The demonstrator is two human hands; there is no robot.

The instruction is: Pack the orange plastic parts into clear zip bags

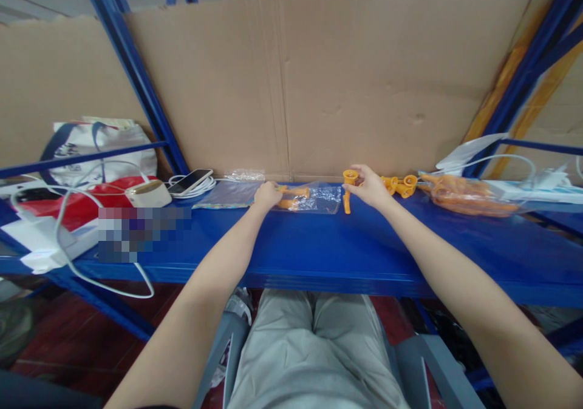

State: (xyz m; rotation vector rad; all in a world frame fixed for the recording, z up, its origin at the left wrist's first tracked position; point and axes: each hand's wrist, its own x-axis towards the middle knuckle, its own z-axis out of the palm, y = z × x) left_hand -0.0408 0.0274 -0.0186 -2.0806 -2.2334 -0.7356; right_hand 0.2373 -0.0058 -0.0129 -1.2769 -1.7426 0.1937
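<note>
My right hand (368, 185) is closed on an orange plastic piece (350, 175) with a round, funnel-like cup at the top and a narrow stem hanging below. My left hand (268, 196) is closed at the left end of a clear plastic bag (325, 199), its fingertips mostly hidden. Orange pieces (297, 193) lie in or under that bag, beside my left fingers. Just right of my right hand, several similar orange cupped pieces (403, 185) lie on the blue shelf (314, 245).
A clear bag full of orange pieces (473, 196) lies at the right. Left of my hands are a flat plastic packet (225, 195), a phone (191, 181) on a coiled white cable, a white box (148, 194) and a tote bag (98, 148). Cardboard (341, 81) stands behind.
</note>
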